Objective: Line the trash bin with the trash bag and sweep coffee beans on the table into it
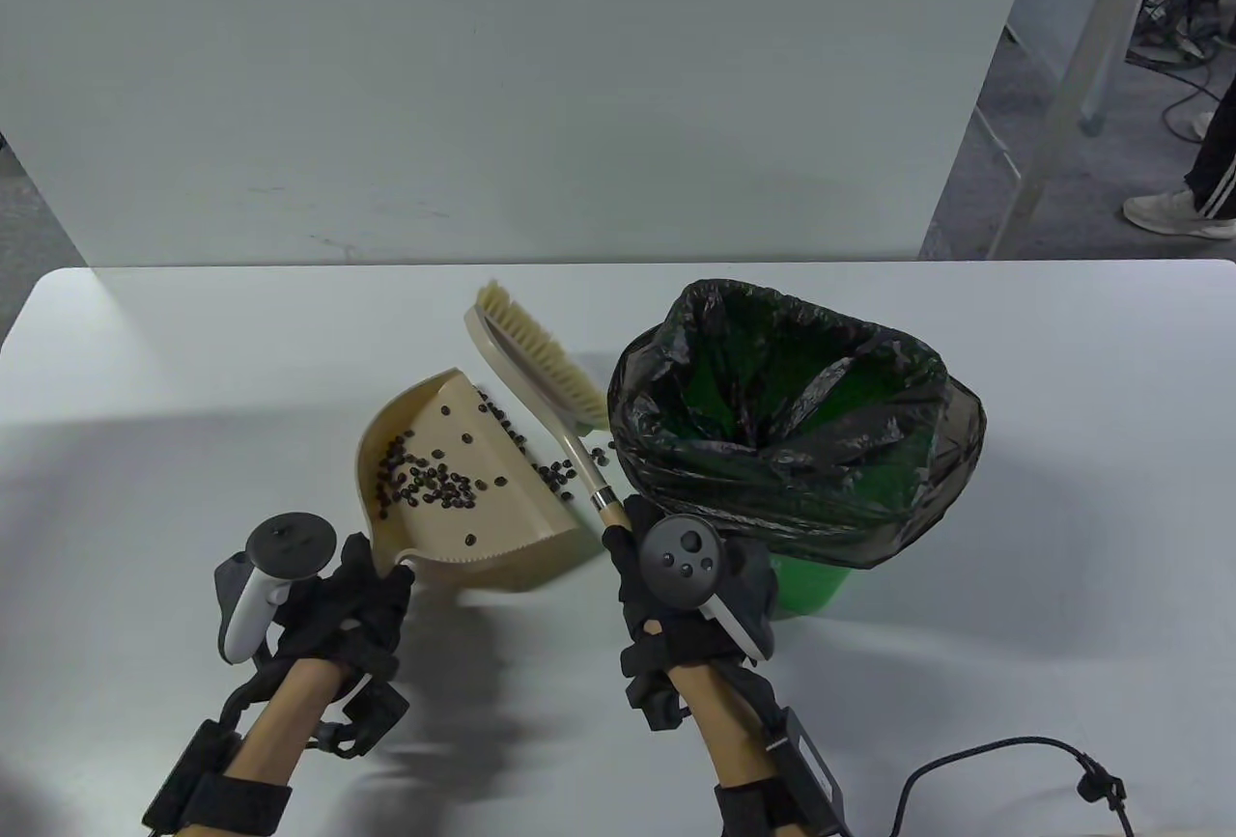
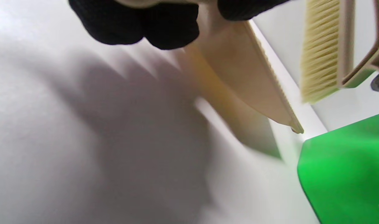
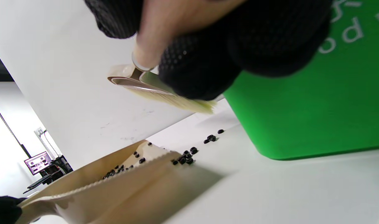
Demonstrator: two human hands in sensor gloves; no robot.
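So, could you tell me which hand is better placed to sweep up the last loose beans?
Right hand: it grips the brush, beside the beans left outside the dustpan.

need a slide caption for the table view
Left hand holds dustpan of coffee beans; right hand holds brush beside lined bin.

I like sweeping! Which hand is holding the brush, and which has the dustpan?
The right hand grips the brush by its handle, next to the green bin. The left hand holds the dustpan, which has beans in it.
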